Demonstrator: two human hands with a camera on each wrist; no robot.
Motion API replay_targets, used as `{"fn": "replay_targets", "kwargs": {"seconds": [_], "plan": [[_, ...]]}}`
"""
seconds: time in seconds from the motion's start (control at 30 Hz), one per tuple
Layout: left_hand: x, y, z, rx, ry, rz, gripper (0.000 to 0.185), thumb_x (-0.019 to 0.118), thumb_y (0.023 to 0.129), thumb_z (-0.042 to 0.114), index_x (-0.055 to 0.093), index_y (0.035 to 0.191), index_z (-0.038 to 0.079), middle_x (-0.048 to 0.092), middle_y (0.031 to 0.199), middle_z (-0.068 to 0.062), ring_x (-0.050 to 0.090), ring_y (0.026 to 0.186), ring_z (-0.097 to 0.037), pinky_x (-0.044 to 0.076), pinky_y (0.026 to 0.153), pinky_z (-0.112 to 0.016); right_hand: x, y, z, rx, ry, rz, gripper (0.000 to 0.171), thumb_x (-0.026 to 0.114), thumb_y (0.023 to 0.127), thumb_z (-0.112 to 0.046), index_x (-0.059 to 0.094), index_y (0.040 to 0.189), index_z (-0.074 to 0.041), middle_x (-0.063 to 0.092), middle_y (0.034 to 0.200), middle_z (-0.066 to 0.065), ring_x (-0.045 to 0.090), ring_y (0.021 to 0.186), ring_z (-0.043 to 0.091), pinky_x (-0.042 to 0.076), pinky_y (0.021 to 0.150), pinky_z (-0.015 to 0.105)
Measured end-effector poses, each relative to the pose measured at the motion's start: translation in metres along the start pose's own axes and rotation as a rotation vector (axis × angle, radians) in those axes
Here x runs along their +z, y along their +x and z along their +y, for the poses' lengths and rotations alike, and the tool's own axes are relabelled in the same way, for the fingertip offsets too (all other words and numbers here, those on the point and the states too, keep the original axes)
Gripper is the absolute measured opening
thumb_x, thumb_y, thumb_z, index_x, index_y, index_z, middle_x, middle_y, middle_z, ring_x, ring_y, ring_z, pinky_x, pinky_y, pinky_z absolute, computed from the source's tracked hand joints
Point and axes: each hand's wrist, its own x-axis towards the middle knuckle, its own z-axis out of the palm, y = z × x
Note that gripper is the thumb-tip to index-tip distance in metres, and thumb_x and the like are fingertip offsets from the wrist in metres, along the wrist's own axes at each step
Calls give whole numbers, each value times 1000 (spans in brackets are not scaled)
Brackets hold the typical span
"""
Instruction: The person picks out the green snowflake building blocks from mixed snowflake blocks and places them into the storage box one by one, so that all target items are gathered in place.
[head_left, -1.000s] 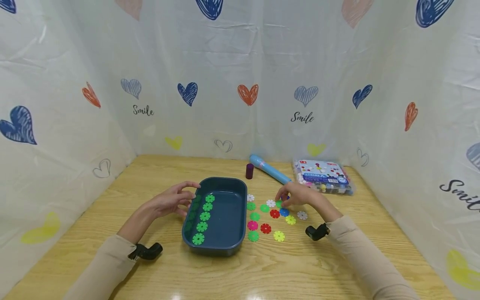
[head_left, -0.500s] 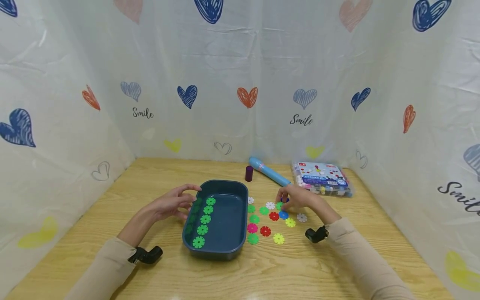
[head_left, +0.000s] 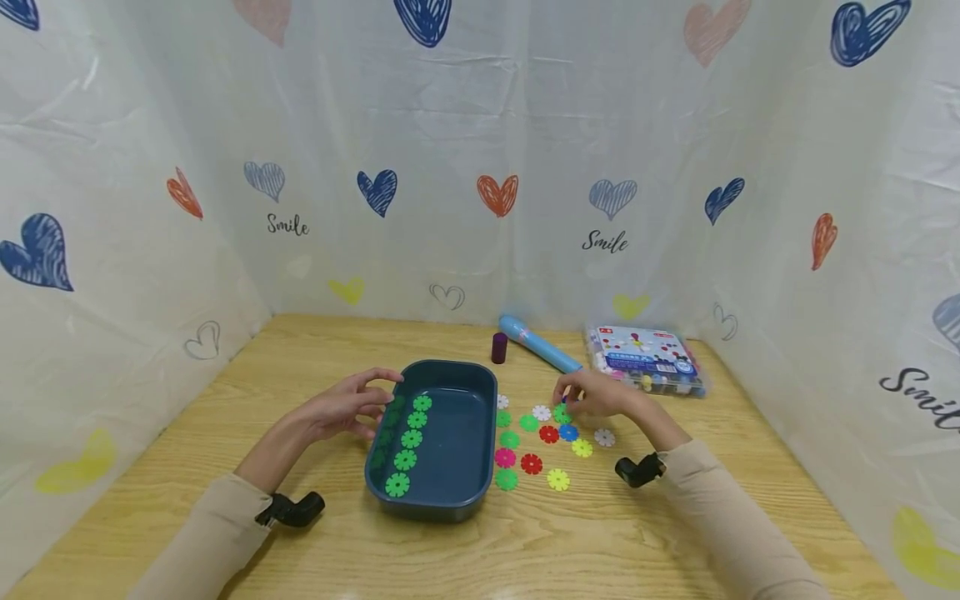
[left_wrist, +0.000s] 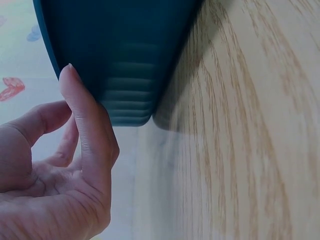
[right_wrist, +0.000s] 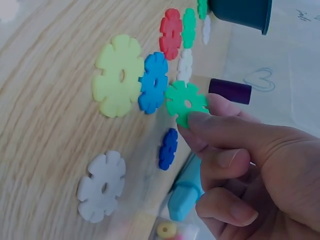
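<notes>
Above the table (head_left: 607, 533), the relaxed left hand (head_left: 348, 407) touches a tray (head_left: 453, 450) — the right hand (head_left: 597, 392) pinches a green disc (right_wrist: 177, 100).

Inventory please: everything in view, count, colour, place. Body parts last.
Table: 1, light wood, foreground
Curtain: white, printed hearts, behind and beside table
Tray: 1, dark blue-teal, on table
Tray discs: 5, green, column along tray's left
Loose discs: 4 green, 3 white, 2 red, 2 yellow, 2 blue, 1 pink, right of tray
Held disc: 1, green, in right hand
Cylinder: 1, dark purple, behind tray
Microphone-shaped thing: 1, light blue, behind discs
Box: 1, clear, printed label, back right
Wrist devices: 2, black, at cuffs
Sleeves: 2, beige
Left hand: 1, at tray's left rim
Right hand: 1, over loose discs
</notes>
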Motion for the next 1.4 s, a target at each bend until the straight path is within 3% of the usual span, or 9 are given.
{"fn": "replay_targets", "kwargs": {"seconds": [0.13,0.2,0.37,0.57,0.77,0.93,1.17,1.4], "plan": [[-1,0,0,2,4,-4,51,57,99,23,35,146,18,59,99,-3,60,76,-13,60,62,-32,-6,-4,-2,13,-44,28,17,58,94,-2,69,108,3,71,99,14,67,87,21,53,69,22],[0,0,0,2,6,-5,51,56,100,22,35,146,18,59,99,-3,60,75,-13,60,62,-32,-9,-5,-5,45,-62,35,17,58,96,-4,70,106,2,71,95,14,64,75,16,51,62,21],[0,-1,1,-7,4,2,51,56,100,22,35,146,19,60,101,-4,61,75,-13,60,62,-32,-12,-6,-7,131,-4,58,14,55,99,-9,63,103,1,68,91,18,55,53,17,46,52,24],[2,-2,3,-13,0,7,50,56,100,22,36,145,19,61,101,-5,61,75,-14,59,62,-32,-14,-3,-5,118,-2,122,13,58,98,-12,63,103,-1,70,93,18,63,56,28,45,52,23],[3,-1,3,-9,5,-3,51,56,100,21,35,146,18,61,100,-4,62,74,-13,59,62,-32,-17,1,-8,30,-1,120,20,57,97,-6,65,114,3,69,87,21,61,58,37,50,52,25],[3,-1,2,-4,5,-8,51,55,100,21,34,147,18,60,98,-4,60,73,-13,59,62,-31,-20,7,-17,15,-17,127,24,53,98,-3,63,120,0,68,92,24,60,60,41,49,51,26],[4,-1,2,-9,-7,-14,51,54,101,19,33,147,16,59,97,-3,60,72,-12,59,62,-31,-26,17,-29,20,-37,106,22,52,99,-4,61,119,-4,69,95,22,60,57,34,48,52,25],[5,0,2,9,-17,-34,52,56,100,21,33,147,16,60,98,-3,61,73,-12,59,61,-29,-30,30,-45,11,21,63,22,51,100,-7,60,120,-8,66,89,9,51,52,23,46,52,28]]}}
